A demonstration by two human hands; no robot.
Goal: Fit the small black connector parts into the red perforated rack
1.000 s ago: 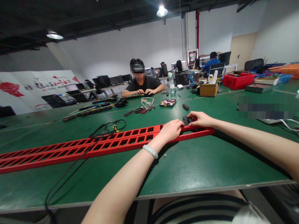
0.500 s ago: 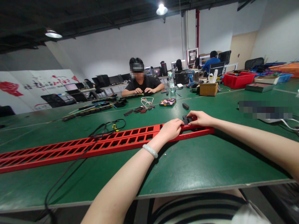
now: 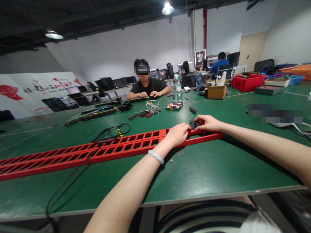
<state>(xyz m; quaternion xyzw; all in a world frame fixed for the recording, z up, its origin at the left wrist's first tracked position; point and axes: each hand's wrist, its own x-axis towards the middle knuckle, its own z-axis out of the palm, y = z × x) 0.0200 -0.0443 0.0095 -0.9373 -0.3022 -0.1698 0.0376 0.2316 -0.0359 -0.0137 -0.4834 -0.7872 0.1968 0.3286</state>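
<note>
Right hand [image 3: 207,123] grips angular black part [image 3: 193,124] right of centre; left hand [image 3: 178,134] touches it, grip unclear. Below: red ladder-slotted frame [image 3: 107,158], glossy green table [image 3: 194,174].

One head view, looking forward and down over the table [image 3: 199,168].
The camera is worn on the head at the table's near edge, above the lap [image 3: 206,217], and faces across to a person [image 3: 145,85] opposite and the far wall [image 3: 145,38]. The left hand [image 3: 178,134] and right hand [image 3: 207,123] are near, right of centre. The wide view reaches up to the ceiling [image 3: 97,13] and leans, the near edge climbing rightward.
</note>
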